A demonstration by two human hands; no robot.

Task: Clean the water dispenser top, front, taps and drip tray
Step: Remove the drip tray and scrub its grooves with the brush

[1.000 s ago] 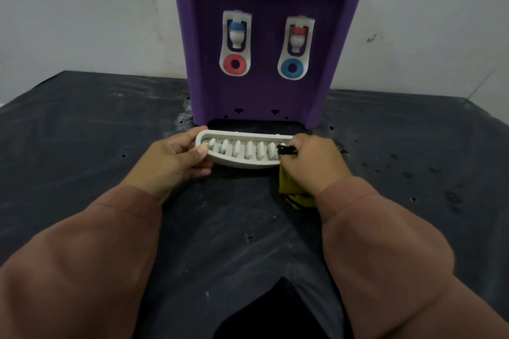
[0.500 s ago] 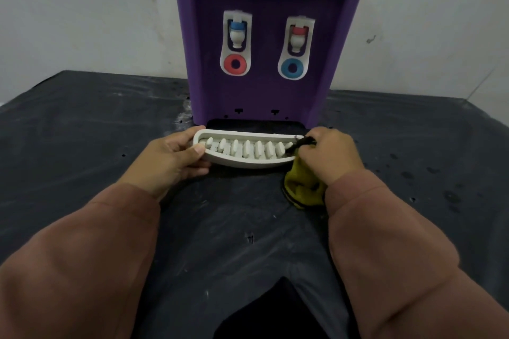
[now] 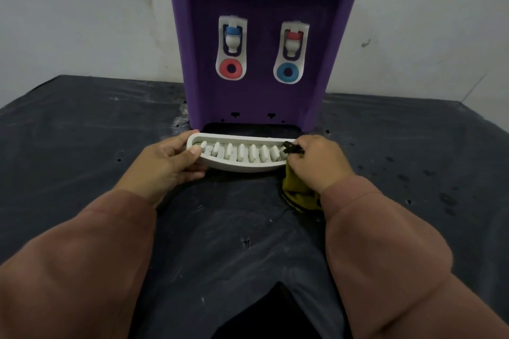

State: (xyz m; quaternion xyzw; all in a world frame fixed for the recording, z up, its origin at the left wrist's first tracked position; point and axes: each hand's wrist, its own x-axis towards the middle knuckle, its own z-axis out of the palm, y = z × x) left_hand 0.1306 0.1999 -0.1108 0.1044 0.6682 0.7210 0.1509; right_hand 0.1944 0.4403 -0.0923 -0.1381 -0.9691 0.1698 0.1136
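A purple water dispenser (image 3: 261,3) stands against the wall with two white taps, a blue-capped tap (image 3: 232,38) on the left and a red-capped tap (image 3: 292,43) on the right. The white slotted drip tray (image 3: 242,166) lies pulled out on the dark table in front of the dispenser's base. My left hand (image 3: 168,162) grips the tray's left end, thumb on the rim. My right hand (image 3: 316,164) holds a yellow cloth with a dark edge (image 3: 296,191) bunched against the tray's right end. The tray's right end is hidden under that hand.
The dark, scuffed table cover (image 3: 82,132) spreads to both sides, with small dark spots on the right (image 3: 427,173). A stained white wall (image 3: 82,8) rises behind the dispenser. A dark opening (image 3: 248,128) shows under the dispenser's base.
My right hand with the cloth slid right along the tray, then back a little to the left end of that stroke. My left hand keeps its hold on the tray.
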